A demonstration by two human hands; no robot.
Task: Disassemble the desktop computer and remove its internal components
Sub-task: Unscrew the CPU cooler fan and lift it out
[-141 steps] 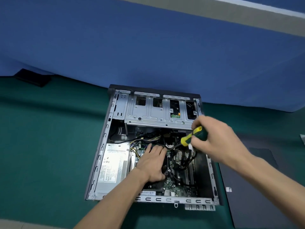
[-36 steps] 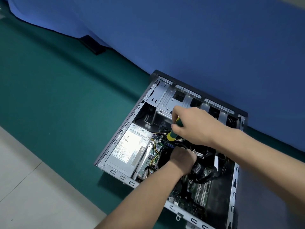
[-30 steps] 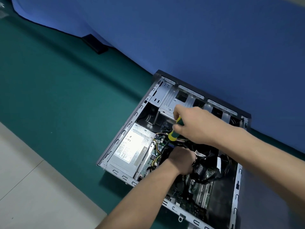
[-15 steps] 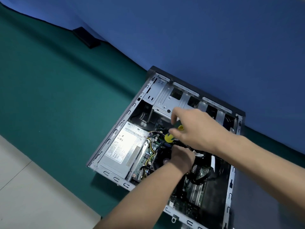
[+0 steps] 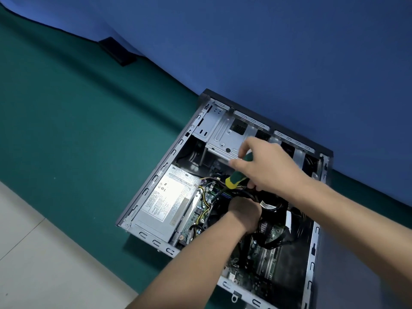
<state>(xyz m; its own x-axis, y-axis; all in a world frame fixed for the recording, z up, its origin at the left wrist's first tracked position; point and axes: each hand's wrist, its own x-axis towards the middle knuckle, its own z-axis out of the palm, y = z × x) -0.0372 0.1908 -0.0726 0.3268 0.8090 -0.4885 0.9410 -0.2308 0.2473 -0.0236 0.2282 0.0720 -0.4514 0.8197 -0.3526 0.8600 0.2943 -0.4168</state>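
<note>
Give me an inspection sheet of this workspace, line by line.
Surface: dark green mat over a pale tiled floor.
Job's things: open grey metal desktop computer case lying on its side; silver power supply box at its left; green motherboard exposed; silver metal drive cage at the far end.
Clutter: flat black object on the mat by the backdrop.
Grippers: right hand grips a green-and-yellow-handled screwdriver, tip down into the case; left hand curled inside the case, what it holds is hidden.
Cables: black cable bundle over the motherboard; yellow and black wires beside the power supply.
Surroundings: blue cloth backdrop behind the case.
</note>
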